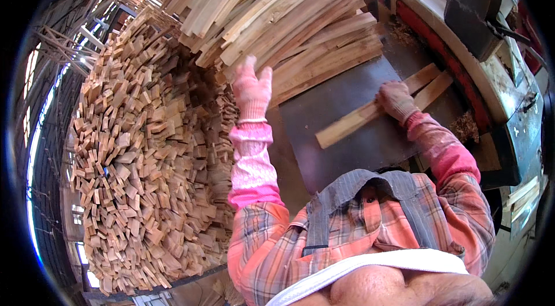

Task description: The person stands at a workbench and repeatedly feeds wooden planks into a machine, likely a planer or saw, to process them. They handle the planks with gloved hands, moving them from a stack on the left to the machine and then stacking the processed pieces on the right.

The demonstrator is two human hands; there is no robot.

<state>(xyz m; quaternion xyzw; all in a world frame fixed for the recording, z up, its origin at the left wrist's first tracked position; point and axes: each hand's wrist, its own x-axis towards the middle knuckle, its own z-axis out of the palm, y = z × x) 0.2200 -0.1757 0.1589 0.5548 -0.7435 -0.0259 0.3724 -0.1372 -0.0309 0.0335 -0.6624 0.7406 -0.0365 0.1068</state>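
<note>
My right hand (397,100), in a pinkish work glove, is closed over a flat wooden strip (348,124) that lies slantwise on a dark metal tabletop (324,158). A second wooden strip (435,89) lies beside it, on the far side of that hand, and the two spread apart toward the right. My left hand (252,89), gloved in pink, is raised at the near-left ends of a large pile of long boards (295,11). Its fingers are apart and nothing shows in them. Whether the fingertips touch a board I cannot tell.
At my left stands a tall stack of short wood pieces (136,150), cut ends outward. A pale machine (462,45) with a red-edged side borders the tabletop at right, with a dark guard-like part (471,8) above. Wood shavings (464,126) lie along its base.
</note>
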